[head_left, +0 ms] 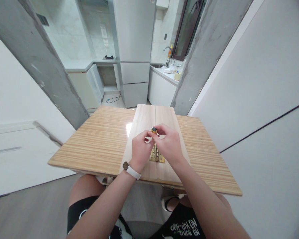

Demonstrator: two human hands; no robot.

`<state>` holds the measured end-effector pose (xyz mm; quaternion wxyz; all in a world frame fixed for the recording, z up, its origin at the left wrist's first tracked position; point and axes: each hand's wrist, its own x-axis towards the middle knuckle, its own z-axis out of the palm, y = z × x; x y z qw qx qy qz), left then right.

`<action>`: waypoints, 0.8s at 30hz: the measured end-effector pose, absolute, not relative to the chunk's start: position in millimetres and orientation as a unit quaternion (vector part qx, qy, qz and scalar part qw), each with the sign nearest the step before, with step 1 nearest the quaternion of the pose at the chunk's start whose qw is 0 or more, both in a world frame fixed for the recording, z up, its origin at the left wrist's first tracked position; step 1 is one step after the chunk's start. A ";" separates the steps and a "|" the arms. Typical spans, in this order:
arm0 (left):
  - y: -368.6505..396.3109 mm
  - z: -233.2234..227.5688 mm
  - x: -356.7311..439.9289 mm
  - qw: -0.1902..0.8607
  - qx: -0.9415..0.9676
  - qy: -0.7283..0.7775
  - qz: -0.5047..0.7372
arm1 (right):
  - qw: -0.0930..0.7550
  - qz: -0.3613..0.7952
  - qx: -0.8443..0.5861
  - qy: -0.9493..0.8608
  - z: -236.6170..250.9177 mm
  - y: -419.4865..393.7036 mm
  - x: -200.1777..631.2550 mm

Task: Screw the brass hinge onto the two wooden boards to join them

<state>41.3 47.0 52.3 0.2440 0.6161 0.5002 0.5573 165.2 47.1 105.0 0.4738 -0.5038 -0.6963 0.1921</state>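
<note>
My right hand (168,141) is closed, thumb and forefinger pinching a small screwdriver (154,130) with a black and yellow handle. Only the handle's top end shows; the shaft is hidden by my fingers. Close against it, my left hand (141,149) is closed too, its fingertips meeting just below the handle. What they pinch, if anything, is hidden. Under both hands lies a brass-coloured hinge (157,156), partly covered. It spans the seam between two pale wooden boards (146,118) laid side by side.
The boards rest on a striped wooden table (102,139). Beyond it stand a tall grey fridge (136,33), a sink counter with a faucet (167,54) and an open cabinet (107,78). A white panel (269,83) flanks the table on the right.
</note>
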 end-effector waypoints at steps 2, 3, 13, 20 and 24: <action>49.2 51.1 39.4 0.230 0.632 0.500 0.546 | 0.476 0.186 -0.507 -0.695 105.2 47.0 165.2; 50.6 50.5 37.9 0.222 0.640 0.500 0.539 | 0.476 0.184 -0.507 -0.695 105.3 47.3 165.5; 63.0 55.9 21.3 0.217 0.687 0.463 0.516 | 0.391 0.294 -0.409 -0.770 122.5 70.6 189.8; 70.4 57.5 16.2 0.238 0.703 0.439 0.507 | 0.339 0.318 -0.335 -0.820 132.3 86.9 203.4; 75.3 56.5 13.0 0.253 0.716 0.418 0.499 | 0.350 0.303 -0.336 -0.821 131.6 89.5 203.1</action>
